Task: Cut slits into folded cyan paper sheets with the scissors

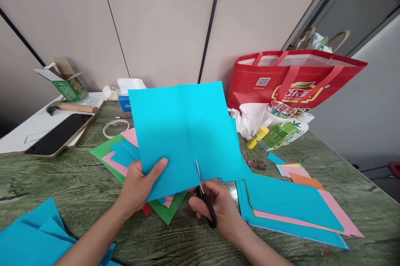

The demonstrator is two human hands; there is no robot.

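A large blue sheet of paper (175, 128) with a faint crease down its middle is held up above the table. My left hand (139, 182) pinches its lower left corner, thumb on the face and fingers behind. In my right hand (218, 203) is a pair of scissors (206, 205) with black handles. One blade shows in front of the sheet at its lower edge, near the crease; the other blade is hidden behind the paper. Below and behind the sheet lies a pile of green, pink and blue paper (106, 153), partly covered.
To the right lie stacked coloured sheets (290, 203), small paper pieces (296, 172), a yellow glue stick (258, 137) and a red bag (256, 78). On the left are blue sheets (34, 237), a phone (59, 135), a hammer (75, 107) and a tape roll (116, 122).
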